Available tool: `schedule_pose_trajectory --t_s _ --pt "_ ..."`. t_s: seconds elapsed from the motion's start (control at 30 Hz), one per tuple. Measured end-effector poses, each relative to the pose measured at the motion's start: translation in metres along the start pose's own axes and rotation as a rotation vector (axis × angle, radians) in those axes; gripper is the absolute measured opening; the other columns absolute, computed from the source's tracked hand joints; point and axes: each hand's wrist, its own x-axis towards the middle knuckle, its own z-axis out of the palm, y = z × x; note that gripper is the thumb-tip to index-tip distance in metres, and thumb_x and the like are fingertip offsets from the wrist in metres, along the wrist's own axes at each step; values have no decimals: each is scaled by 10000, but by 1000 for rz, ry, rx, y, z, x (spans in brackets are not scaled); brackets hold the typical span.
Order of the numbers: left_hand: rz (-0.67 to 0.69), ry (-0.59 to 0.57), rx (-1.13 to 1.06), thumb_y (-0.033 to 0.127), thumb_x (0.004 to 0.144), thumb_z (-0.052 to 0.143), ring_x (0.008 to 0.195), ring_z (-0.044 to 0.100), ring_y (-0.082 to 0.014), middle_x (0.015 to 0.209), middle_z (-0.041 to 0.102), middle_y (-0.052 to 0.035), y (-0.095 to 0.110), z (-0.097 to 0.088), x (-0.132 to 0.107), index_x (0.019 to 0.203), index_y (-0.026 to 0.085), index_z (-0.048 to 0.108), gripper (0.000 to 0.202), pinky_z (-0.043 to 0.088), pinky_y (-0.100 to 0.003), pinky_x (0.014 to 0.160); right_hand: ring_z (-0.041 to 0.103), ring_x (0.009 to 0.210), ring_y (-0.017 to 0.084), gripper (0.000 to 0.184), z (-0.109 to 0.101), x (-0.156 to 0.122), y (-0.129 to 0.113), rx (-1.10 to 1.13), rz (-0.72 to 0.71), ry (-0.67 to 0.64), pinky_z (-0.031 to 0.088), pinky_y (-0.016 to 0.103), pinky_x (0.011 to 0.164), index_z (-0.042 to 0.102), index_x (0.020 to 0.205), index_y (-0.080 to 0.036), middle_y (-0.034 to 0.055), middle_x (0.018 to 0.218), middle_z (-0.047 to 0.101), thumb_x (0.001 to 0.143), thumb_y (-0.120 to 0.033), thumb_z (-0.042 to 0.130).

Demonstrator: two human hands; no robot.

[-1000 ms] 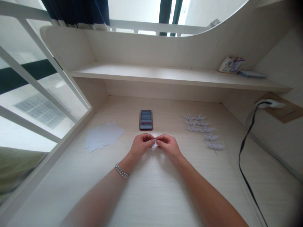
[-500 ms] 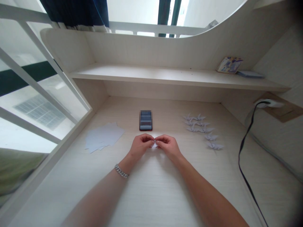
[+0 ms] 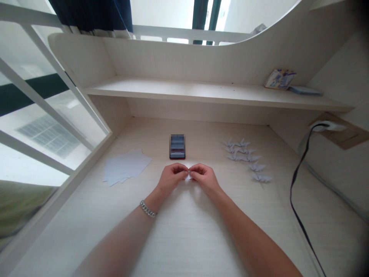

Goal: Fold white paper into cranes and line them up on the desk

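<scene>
A small piece of white paper point(image 3: 188, 176) sits between the two hands near the middle of the desk point(image 3: 187, 242), mostly hidden by the fingertips; whether it touches the desktop is hard to tell. The left hand point(image 3: 173, 175) and the right hand point(image 3: 204, 177) both pinch it between thumb and forefinger, their tips almost meeting.

Just beyond the hands stands a phone point(image 3: 177, 145) with a blurred screen. To the left lies a loose spread of white paper sheets point(image 3: 127, 166); to the right, a cluster of folded paper birds point(image 3: 261, 178). The desk is pale, with a light wood grain, and a shelf point(image 3: 184, 87) runs above its back, carrying a colourful box point(image 3: 280, 79) at the right end. A black cord point(image 3: 294, 177) drops from the wall socket point(image 3: 347, 132). White bars point(image 3: 46, 100) slant along the left side, and a dark blue curtain point(image 3: 93, 17) hangs above.

Both forearms reach forward and converge, wrists low, the other fingers curled inward. A chain bracelet point(image 3: 148, 209) circles the left wrist.
</scene>
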Motion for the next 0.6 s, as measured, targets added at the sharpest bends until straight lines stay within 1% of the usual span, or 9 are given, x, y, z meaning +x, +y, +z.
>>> schedule_pose_trajectory --t_s 0.1,0.37,0.47,0.6 --pt "2 3 3 187 629 677 660 579 -128 734 659 -42 -2 -1 1 771 128 671 154 455 -228 605 539 511 111 89 0 1 0 -2 11 2 439 229 505 657 705 -168 -7 599 624 617 -181 645" --pt "13 10 45 175 623 672 633 570 -122 691 656 -34 0 0 0 717 131 679 104 450 -224 603 556 537 118 84 -2 1 1 37 39 -11 455 233 529 665 690 -173 -1 615 634 609 -196 669" --pt "18 24 61 175 632 666 630 567 -117 693 658 -35 1 1 -1 720 131 680 99 447 -220 603 560 550 121 114 -2 0 -1 68 53 -29 466 239 529 657 706 -174 1 633 629 625 -251 679" --pt "44 11 91 178 643 660 644 576 -121 711 664 -42 -1 0 -1 733 133 681 102 453 -227 623 554 560 123 172 -1 1 -2 84 66 -7 473 241 517 642 720 -176 -1 634 616 639 -321 684"
